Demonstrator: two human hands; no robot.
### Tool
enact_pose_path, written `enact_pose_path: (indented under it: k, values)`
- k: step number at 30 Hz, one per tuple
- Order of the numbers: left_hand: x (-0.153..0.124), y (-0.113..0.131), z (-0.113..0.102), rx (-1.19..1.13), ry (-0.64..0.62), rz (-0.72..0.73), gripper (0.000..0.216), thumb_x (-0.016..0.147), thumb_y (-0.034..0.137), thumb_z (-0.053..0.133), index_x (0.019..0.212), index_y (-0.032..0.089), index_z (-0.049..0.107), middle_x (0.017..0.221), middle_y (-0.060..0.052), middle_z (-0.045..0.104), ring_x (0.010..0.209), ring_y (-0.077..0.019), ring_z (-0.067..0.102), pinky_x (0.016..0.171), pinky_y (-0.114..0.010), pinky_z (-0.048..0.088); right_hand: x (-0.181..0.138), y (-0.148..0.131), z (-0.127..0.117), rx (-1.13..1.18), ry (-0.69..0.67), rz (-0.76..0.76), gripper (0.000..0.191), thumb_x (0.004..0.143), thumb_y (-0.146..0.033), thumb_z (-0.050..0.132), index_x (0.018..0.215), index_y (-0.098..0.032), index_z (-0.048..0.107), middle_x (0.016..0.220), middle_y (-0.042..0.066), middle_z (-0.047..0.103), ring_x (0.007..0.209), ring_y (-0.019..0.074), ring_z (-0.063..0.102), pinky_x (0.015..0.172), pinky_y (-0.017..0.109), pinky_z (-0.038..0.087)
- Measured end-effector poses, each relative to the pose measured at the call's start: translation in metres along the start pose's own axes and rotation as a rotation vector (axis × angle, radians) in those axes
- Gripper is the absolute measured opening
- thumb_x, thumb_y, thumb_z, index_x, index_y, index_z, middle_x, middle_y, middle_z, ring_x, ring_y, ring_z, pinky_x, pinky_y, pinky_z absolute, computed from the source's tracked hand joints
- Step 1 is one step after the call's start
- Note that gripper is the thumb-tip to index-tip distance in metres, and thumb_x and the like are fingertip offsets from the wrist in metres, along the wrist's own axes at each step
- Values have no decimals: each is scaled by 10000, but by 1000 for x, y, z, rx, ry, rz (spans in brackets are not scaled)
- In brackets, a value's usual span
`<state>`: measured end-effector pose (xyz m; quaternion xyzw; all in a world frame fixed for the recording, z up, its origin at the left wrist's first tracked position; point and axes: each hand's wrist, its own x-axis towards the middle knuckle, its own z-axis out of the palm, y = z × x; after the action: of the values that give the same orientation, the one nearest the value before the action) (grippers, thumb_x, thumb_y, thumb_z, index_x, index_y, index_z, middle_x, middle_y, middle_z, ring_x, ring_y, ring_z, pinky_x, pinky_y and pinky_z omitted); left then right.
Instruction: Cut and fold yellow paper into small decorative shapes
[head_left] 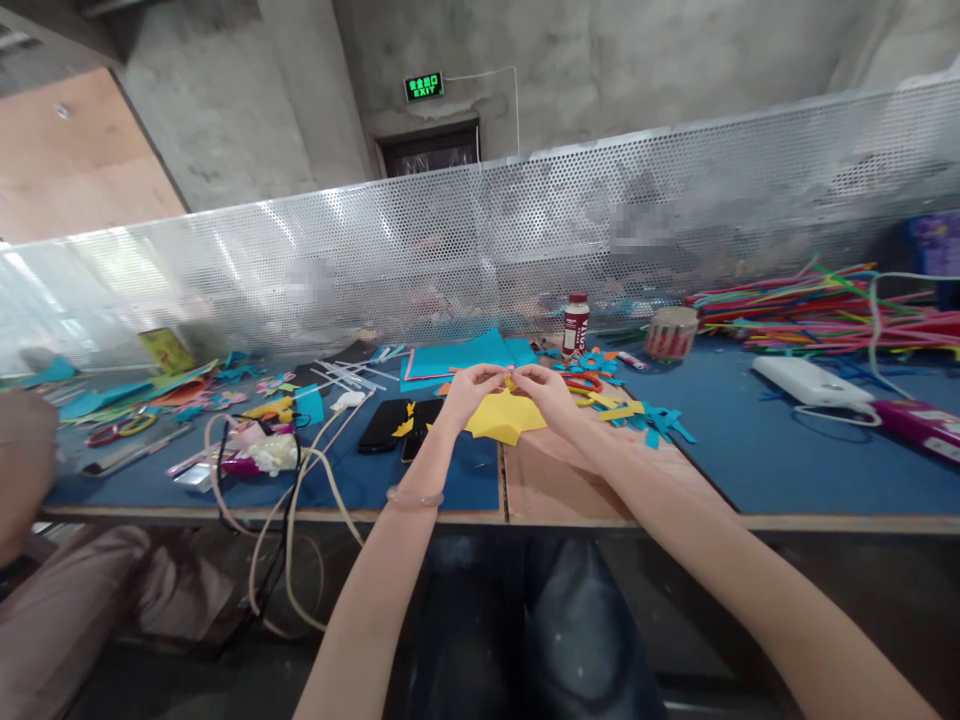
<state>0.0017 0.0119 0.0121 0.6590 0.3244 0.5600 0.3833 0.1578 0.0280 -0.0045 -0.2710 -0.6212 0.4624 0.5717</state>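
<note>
Both hands meet over the middle of the desk (750,455), fingertips almost touching. The left hand (468,394) is closed to a pinch, thumb and fingers drawn together at a small yellow piece (510,384), and the right hand (552,396) curls in from the other side with its fingertips at that same piece. From where I stand it is too small to make out its shape, or to tell which hand bears more of it. It is held up just over a yellow sheet (501,418), which lies beneath the hands with its points spreading out on either side.

Beyond the hands lie blue sheets (465,356). Near the left wrist is a black phone (381,428), with yellow scraps (405,428) showing beside and over it. On the other side, close by the right hand, sits a spread of blue scraps (667,425), and a bottle (577,328) with a dark red cap stands upright behind. A round tub (670,334) is further along, then a heap of coloured stems (817,318) in front of the metal screen (420,235). A white box (813,381) with a cord rests before the heap. Over at the left edge, part of another person (24,465) shows, seated at the desk.
</note>
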Motion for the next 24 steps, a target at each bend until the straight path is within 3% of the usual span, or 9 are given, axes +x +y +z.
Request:
enact_pose_path:
  k: [12, 24]
  values:
    - [0, 0, 0, 23, -3, 2, 275, 705, 365, 643, 869, 144, 648, 858, -67, 659, 758, -146, 601, 768, -323, 488, -2, -6, 1, -85, 16, -9, 251, 661, -426, 639, 696, -179, 615, 702, 17, 617, 684, 142, 544, 614, 259, 426]
    - [0, -1, 0, 14, -18, 1, 272, 706, 369, 645, 850, 140, 614, 880, -66, 642, 802, -151, 591, 754, -320, 498, -2, -1, 2, -60, 7, -30, 270, 675, -439, 639, 752, -180, 644, 763, 28, 627, 728, 151, 555, 689, 280, 442]
